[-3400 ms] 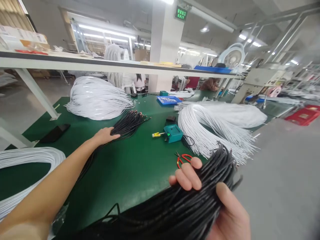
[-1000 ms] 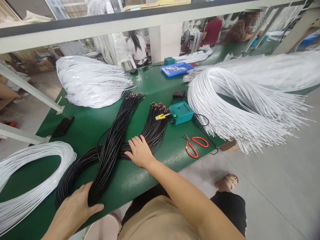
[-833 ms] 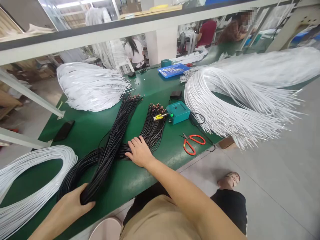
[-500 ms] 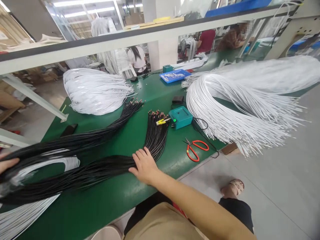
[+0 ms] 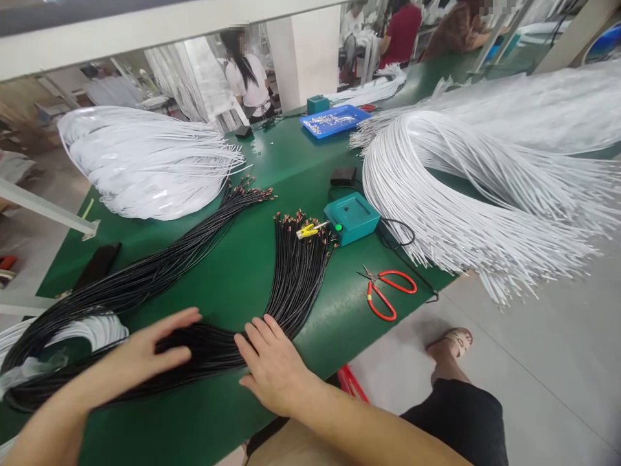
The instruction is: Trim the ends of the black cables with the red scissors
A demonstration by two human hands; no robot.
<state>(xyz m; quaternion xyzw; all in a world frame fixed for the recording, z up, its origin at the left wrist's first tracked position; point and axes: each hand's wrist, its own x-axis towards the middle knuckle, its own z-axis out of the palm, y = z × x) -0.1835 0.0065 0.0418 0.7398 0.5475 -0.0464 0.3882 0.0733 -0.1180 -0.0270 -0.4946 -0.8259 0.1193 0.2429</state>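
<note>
So the right hand [image 5: 276,366] is pressed flat on the black cable bundle [image 5: 301,278] looped across the green worktop [image 5: 233,414], left hand [image 5: 140,353] loosely spread over it, with the yellow-tipped teal box [image 5: 352,217] crowding its copper ends and red-handled snips [image 5: 383,291] nearby.

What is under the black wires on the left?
Under the black wires lie the green table and a white coil, partly visible. Where the wires cross it, the coil is hidden.

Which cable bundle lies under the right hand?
The long black cable bundle with coppery ends, touched by the right hand; the white cable bundles lie farther off.
</note>
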